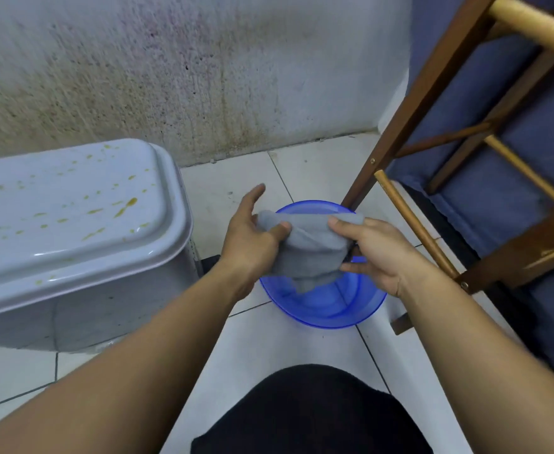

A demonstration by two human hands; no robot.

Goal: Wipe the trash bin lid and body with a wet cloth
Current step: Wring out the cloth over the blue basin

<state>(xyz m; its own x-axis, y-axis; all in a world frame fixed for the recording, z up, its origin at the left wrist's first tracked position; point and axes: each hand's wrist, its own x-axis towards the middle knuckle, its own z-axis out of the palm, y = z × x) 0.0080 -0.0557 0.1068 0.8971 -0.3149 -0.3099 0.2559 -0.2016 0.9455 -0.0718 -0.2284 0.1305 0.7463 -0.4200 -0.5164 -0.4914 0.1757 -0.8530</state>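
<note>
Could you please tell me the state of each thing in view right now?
Trash bin lid: closed, spattered with yellowish spots.
Basin: upright on the floor; water unclear.
Cloth: bunched, held over the basin.
Left hand: grips the cloth.
Right hand: pinches the cloth.

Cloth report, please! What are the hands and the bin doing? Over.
Left hand and right hand both grip the grey cloth above the blue basin. Bin lid spattered yellow, not yet wiped. Wooden furniture leg close by right hand.

I see bare floor tile (223, 204) between the blue basin (321, 323) and trash bin (72, 224) at its left; wooden chair legs (415, 226) crowd the basin's right rim.
</note>
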